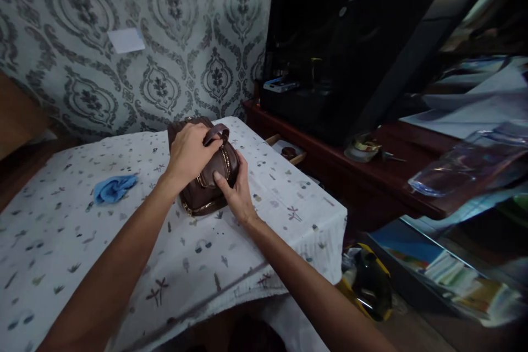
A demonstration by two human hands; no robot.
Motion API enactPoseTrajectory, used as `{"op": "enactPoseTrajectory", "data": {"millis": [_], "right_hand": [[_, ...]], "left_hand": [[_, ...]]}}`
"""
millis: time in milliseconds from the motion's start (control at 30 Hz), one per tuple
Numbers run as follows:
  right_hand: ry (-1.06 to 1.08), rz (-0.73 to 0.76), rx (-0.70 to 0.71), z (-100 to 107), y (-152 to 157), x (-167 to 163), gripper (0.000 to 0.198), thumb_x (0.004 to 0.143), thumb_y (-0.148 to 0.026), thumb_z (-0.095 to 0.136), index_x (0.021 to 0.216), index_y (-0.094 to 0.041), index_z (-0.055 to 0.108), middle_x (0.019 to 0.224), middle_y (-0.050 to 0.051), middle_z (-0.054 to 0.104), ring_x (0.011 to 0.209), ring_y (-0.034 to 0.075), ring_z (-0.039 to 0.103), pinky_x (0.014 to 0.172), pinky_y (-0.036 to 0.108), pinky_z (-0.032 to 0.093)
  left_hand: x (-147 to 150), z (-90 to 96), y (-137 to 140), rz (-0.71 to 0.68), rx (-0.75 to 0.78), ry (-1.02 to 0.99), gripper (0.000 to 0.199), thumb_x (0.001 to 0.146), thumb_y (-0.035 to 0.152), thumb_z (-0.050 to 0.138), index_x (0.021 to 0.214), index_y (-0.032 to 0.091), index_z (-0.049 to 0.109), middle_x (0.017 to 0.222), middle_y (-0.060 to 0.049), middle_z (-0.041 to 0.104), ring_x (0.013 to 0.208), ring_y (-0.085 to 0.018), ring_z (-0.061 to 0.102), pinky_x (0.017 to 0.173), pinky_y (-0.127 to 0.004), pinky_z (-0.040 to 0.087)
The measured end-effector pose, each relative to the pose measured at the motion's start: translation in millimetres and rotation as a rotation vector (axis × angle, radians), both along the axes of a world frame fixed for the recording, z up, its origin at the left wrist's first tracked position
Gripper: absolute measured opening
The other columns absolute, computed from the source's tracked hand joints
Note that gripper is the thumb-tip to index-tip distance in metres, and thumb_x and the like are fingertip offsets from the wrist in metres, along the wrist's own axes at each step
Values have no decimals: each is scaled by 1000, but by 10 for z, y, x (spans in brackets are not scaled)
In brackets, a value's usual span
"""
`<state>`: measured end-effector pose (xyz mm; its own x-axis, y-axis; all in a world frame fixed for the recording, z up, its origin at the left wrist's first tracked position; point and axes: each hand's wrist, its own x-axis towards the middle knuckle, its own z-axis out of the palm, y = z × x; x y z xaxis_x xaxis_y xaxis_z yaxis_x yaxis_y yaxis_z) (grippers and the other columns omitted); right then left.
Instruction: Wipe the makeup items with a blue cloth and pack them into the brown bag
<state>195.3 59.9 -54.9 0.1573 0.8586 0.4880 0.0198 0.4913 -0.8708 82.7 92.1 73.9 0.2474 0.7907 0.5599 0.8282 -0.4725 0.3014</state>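
A dark brown leather bag (208, 172) with gold-toothed zippers and a short strap handle lies on the printed white cloth. My left hand (192, 148) is closed over its top from the left, the thumb beside the handle (218, 130); its other fingertips are hidden. On the near right side, my right hand (238, 190) grips the bag, thumb on the front and fingers behind. A crumpled blue cloth (114, 188) rests on the table left of my hands.
Under the white tablecloth (264, 231) is a table against a patterned wall. To the right, a large black screen (330, 55) stands on a dark red cabinet (396, 176), with a tape roll (363, 147) and a clear plastic case (462, 165). An open drawer (297, 158) juts out below.
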Motion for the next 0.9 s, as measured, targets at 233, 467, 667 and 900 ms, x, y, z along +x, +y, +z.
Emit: {"op": "enactPoseTrajectory", "data": {"millis": [233,467,667,900], "right_hand": [[7,-66,29,-36,45,0,70,95,-63,49,150,-23,34,154,13,43,144,27,39,125,50,28],[30,-98,30,-49,61,-34,72,94,-66,49,149,-21,36,153,14,43,143,29,39,124,51,27],[9,-112,34,-33,56,-20,72,93,-68,48,148,-22,37,152,13,45,143,29,39,124,51,27],[-24,-60,-14,5,4,-17,98,82,-72,64,155,-19,26,160,17,32,150,32,29,126,54,22]], "left_hand": [[69,-25,3,13,39,-65,8,83,29,66,76,23,66,90,-4,71,100,-26,62,95,-41,50],[82,-62,20,-109,-23,-137,18,81,23,63,68,23,52,94,-5,69,111,-24,59,103,-41,48],[30,-55,-75,-151,-28,-114,6,81,24,65,78,22,60,110,-6,69,126,-26,54,111,-42,41],[-327,72,-355,46,-23,-22,16,81,29,65,95,22,67,101,-4,66,99,-24,60,87,-36,47]]}}
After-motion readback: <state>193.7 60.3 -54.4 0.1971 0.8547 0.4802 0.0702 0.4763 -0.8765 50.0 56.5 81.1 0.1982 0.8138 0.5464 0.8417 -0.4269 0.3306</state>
